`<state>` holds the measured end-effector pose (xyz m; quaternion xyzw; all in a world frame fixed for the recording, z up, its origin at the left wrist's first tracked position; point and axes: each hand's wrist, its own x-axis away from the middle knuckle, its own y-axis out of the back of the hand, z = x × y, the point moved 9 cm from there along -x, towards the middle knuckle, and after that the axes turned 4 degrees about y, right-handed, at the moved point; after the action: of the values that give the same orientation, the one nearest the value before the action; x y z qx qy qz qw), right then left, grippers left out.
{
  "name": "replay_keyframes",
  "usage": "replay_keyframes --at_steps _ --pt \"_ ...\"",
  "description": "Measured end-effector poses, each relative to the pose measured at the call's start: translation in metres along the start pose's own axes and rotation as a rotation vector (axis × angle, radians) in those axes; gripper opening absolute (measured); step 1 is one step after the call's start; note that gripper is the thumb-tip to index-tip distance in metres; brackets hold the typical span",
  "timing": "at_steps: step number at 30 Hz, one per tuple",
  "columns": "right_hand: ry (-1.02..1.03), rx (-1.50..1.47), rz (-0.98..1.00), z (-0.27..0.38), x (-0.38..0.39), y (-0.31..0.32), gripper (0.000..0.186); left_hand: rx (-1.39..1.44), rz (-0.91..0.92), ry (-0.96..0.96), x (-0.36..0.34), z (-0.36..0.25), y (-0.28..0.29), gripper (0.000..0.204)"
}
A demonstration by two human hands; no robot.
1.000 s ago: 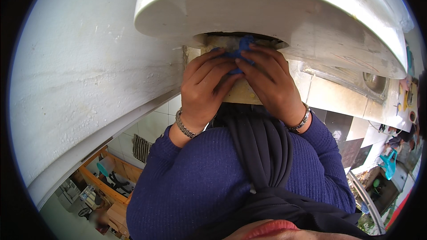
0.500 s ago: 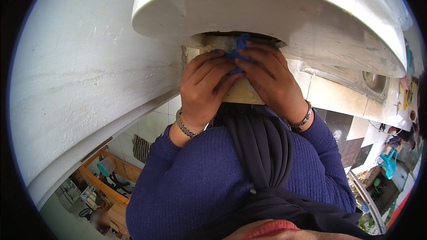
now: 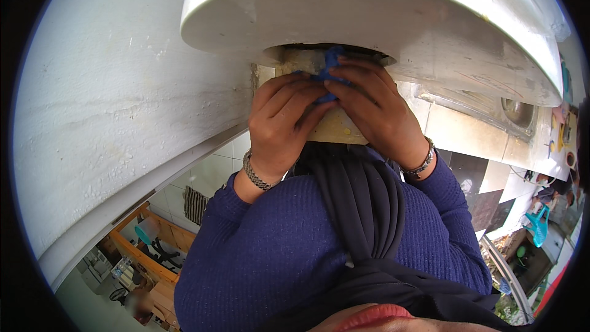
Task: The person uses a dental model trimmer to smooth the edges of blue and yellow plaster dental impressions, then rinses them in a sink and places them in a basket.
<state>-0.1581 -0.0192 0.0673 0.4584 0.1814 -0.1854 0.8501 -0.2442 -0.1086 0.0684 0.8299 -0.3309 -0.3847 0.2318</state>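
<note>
Bundle point(image 3: 334, 58) of blue, soft, crumpled stuff, maybe cloth or thin plastic, is between the left hand point(image 3: 276, 120) and the right hand point(image 3: 378, 107). Both hands look closed on it, pinching with bent fingers, but some fingertips are hidden. Just past the hands is a dark, curved gap point(image 3: 307, 45) in a big, white, smooth, rounded shell point(image 3: 369, 9). Under the hands is a pale yellow, dirty-looking flat piece point(image 3: 335, 132).

I think the bundle could slip if one hand lets go, as mostly fingertips hold it. It could snag or rip if its top rubs on the rim of the gap. The right hand is close to that rim, so a quick push could scrape its fingers.

The bundle has no neat shape. Its top bit points away from the body, past the fingertips toward the gap. A smaller bit pokes out by the left hand. Its longest line seems to run from low between the hands out to the gap, but the hands cover much of it
</note>
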Motion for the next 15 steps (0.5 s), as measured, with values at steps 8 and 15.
replay_keyframes --at_steps 8,15 --pt "-0.009 0.004 0.046 -0.0028 0.0037 0.0002 0.034 -0.022 0.047 -0.061 0.0004 -0.0073 -0.0005 0.026" --pt "0.005 0.121 0.003 -0.0013 0.0095 0.002 0.041 0.011 0.031 -0.056 0.0046 -0.0052 -0.0016 0.026"
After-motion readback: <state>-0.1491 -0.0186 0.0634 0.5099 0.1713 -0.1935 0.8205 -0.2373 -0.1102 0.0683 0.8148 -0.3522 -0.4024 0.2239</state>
